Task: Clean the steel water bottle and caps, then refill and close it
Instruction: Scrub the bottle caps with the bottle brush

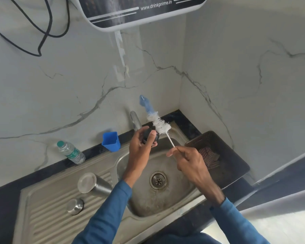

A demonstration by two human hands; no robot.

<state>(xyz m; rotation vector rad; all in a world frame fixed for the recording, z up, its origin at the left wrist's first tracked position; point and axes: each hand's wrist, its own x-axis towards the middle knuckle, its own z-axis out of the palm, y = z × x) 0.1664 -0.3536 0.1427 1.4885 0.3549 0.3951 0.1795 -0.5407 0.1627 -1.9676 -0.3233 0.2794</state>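
Observation:
My left hand (141, 144) grips a dark bottle cap (150, 135) above the back of the sink bowl (176, 173). My right hand (188, 161) pinches the thin white stem of a bottle brush (161, 124); its white bristles touch the cap and a blue foam tip points up toward the wall. The steel water bottle (93, 185) stands upside down on the ribbed drainboard (48, 213), left of the bowl. A small steel cap (75, 206) sits on the drainboard in front of it.
A steel tap (135, 121) stands behind the cap. A blue plastic cup (111, 141) and a small plastic water bottle (70, 152) are on the dark counter edge to the left. A dark tray (224, 155) lies right of the sink. A water purifier (139, 11) hangs overhead.

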